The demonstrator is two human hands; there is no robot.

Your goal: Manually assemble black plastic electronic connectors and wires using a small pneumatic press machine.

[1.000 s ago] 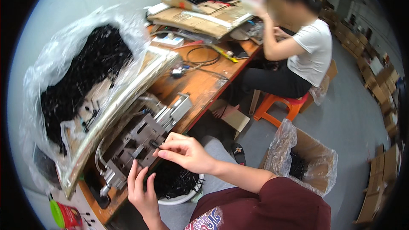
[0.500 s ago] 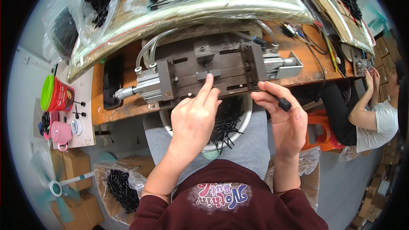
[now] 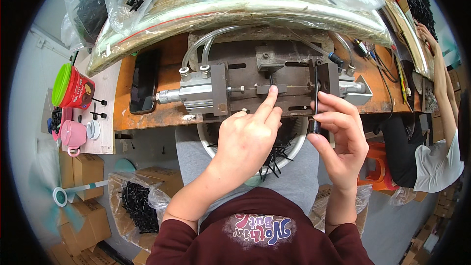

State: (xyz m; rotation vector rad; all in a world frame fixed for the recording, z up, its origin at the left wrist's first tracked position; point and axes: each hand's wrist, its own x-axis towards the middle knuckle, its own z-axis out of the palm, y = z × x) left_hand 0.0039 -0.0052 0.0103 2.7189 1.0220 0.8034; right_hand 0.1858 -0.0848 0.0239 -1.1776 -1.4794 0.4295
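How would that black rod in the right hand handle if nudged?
The black rod looks fairly stiff, being straight in the right hand. It's probably head-heavy and might roll in a curve, given the thick knob at one end.

Black rod (image 3: pixel 316 81), pink mug (image 3: pixel 74 135), maroon shirt (image 3: pixel 208 245)

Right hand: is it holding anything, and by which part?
The right hand holds a black stick, gripped at or near its thicker end.
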